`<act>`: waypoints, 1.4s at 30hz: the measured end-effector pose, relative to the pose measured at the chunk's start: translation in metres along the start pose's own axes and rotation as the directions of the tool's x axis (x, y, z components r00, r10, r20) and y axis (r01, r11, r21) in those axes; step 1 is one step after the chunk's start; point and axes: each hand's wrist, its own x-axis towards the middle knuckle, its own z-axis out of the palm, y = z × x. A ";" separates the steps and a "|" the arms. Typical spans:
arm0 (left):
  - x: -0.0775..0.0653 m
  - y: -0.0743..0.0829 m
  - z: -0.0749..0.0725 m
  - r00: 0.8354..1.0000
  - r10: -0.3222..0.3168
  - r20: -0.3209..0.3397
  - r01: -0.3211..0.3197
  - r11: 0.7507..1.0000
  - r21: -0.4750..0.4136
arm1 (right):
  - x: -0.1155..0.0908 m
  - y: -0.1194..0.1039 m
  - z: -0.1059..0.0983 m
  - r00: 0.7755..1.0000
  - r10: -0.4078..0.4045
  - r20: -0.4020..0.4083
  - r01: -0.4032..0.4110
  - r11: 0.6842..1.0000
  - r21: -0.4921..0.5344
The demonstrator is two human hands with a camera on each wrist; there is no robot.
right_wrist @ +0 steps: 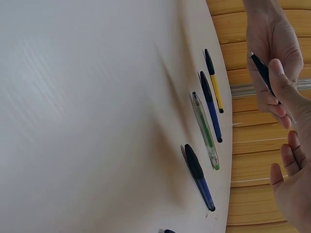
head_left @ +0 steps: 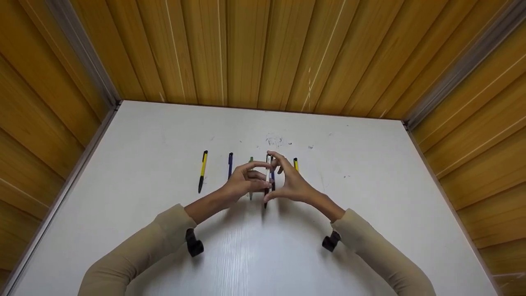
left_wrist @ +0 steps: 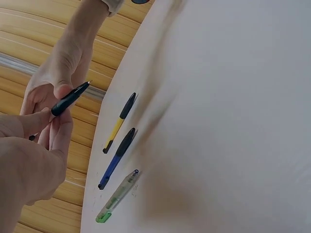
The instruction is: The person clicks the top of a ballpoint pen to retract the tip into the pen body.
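A pen with a white barrel (head_left: 268,174) and black grip (left_wrist: 70,99) is held over the table, tip toward the wearer. My left hand (head_left: 242,181) pinches its barrel from the left between thumb and fingers. From the other side, my right hand (head_left: 296,184) spans it, thumb on the black grip and index finger at the top end. In the right wrist view the right thumb (right_wrist: 281,75) lies along the pen. Below the hands a green clear pen (right_wrist: 205,131) and a blue pen (right_wrist: 199,177) lie on the table, partly covered in the head view.
On the white table (head_left: 164,135) lie more pens in a row: a yellow-and-black pen (head_left: 203,172) at far left, a blue pen (head_left: 230,164) beside it, and another yellow pen (head_left: 296,163) right of the hands. Wood-pattern walls (head_left: 246,53) enclose the table.
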 end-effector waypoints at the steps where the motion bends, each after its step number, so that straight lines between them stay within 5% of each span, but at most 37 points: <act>1: -0.001 -0.001 0.000 1.000 -0.003 -0.001 0.003 1.000 -0.002 | 0.000 0.000 0.001 1.000 0.007 0.010 -0.007 1.000 -0.001; 17: -0.005 0.009 -0.004 0.996 0.087 0.024 -0.089 0.991 0.098 | 0.015 -0.004 -0.015 0.979 0.047 0.198 -0.055 0.998 0.031; 29: -0.006 0.007 -0.006 0.993 0.102 -0.052 -0.085 0.962 0.258 | 0.016 -0.002 -0.006 0.980 0.071 0.183 -0.083 0.995 0.059; 42: -0.004 0.004 -0.004 0.994 0.109 -0.027 -0.103 0.979 0.177 | 0.013 0.003 -0.006 0.986 0.069 0.153 -0.080 0.995 0.068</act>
